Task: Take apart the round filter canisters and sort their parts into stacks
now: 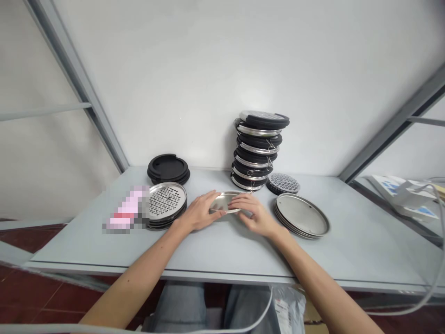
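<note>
Both my hands hold a round shiny metal disc (pixel 225 202) just above the grey table (pixel 215 250), in front of me. My left hand (pixel 200 214) grips its left rim with curled fingers. My right hand (pixel 255 214) lies over its right edge, fingers bent on it. Behind the disc rises a tall stack of assembled black-and-metal lids (pixel 257 150).
A pile of perforated metal discs (pixel 167 206) sits at left beside a blurred pink object (pixel 125 211). Black rubber rings (pixel 168 168) are stacked behind them. Plain metal discs (pixel 301 221) are piled at right, a perforated black-rimmed piece (pixel 282 183) behind. Metal frame posts flank the table.
</note>
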A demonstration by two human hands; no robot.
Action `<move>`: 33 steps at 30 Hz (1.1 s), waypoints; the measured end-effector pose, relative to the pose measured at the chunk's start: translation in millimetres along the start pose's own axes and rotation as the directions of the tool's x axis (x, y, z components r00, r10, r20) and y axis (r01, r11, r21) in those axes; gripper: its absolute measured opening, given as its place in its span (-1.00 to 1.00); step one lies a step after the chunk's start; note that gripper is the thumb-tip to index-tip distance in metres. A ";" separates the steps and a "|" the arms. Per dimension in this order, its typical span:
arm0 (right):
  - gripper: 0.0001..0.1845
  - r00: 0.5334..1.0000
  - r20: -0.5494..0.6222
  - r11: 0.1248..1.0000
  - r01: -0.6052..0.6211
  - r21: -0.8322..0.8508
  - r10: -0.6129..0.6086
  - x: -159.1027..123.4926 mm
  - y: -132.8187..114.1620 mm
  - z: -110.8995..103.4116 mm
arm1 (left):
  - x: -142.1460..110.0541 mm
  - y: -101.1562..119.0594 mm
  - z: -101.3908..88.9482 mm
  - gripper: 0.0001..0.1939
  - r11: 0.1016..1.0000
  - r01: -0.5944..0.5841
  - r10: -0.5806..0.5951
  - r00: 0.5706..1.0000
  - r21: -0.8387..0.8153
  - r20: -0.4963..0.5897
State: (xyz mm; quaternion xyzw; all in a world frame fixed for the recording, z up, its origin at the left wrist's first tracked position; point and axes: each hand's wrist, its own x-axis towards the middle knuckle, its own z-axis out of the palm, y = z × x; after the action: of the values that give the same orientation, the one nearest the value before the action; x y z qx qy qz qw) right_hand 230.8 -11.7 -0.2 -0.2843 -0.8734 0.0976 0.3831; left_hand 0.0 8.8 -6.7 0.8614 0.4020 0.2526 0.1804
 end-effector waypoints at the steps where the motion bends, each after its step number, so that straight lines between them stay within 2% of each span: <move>1: -0.74 1.000 -0.009 1.000 0.017 0.000 -0.017 -0.9 -1.5 1.8 | 0.0 -0.4 0.2 -0.29 1.000 -0.014 0.013 1.000 -0.018 -0.024; 4: -0.66 0.998 -0.029 0.997 0.057 -0.043 -0.058 -10.0 -8.9 -1.4 | -0.1 0.0 -0.5 -0.24 0.991 -0.098 0.087 0.990 -0.090 -0.114; 8: -0.61 0.993 -0.094 0.976 0.046 -0.214 -0.068 -39.5 -19.2 -31.2 | -0.3 0.9 -0.9 -0.29 0.981 -0.120 0.090 0.978 -0.154 -0.190; 10: -0.65 0.988 -0.157 0.956 -0.041 -0.290 -0.005 -59.5 -18.6 -52.0 | -0.4 1.2 0.1 -0.36 0.986 -0.082 0.057 0.984 -0.143 -0.169; 13: -0.70 0.946 -0.300 0.884 -0.239 -0.402 0.119 -88.4 -7.9 -79.1 | -0.5 2.3 2.0 -0.43 0.993 -0.049 0.035 0.992 -0.111 -0.119; 15: -0.72 0.905 -0.384 0.809 -0.358 -0.465 0.180 -103.5 3.1 -90.2 | -0.5 3.2 2.9 -0.45 0.993 -0.049 0.038 0.994 -0.104 -0.105; 17: -0.71 0.878 -0.416 0.745 -0.440 -0.502 0.238 -114.0 13.2 -95.6 | -0.6 3.6 3.6 -0.46 0.993 -0.046 0.036 0.994 -0.104 -0.102; 21: -0.69 0.857 -0.270 0.663 -0.511 -0.547 0.438 -123.8 21.3 -96.1 | -1.0 2.0 4.6 -0.48 0.993 -0.036 0.024 0.995 -0.113 -0.102; 24: -0.66 0.847 -0.169 0.676 -0.509 -0.533 0.504 -126.0 18.5 -94.0 | -1.3 0.6 5.2 -0.49 0.993 -0.027 0.016 0.995 -0.117 -0.095; 28: -0.70 0.873 -0.175 0.745 -0.481 -0.463 0.455 -126.6 12.6 -92.1 | -1.4 1.1 5.4 -0.50 0.994 -0.011 0.002 0.997 -0.112 -0.080; 33: -0.73 0.843 -0.234 0.749 -0.538 -0.387 0.484 -123.0 8.2 -93.6 | -1.8 3.2 4.6 -0.50 0.994 -0.009 0.001 0.997 -0.110 -0.073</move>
State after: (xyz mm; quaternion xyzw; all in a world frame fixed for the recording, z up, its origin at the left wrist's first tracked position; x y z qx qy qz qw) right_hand 369.1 -79.7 -14.5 -0.5964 -0.7366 -0.0174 0.3186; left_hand 3.6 5.0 -9.3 0.8415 0.3916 0.3059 0.2122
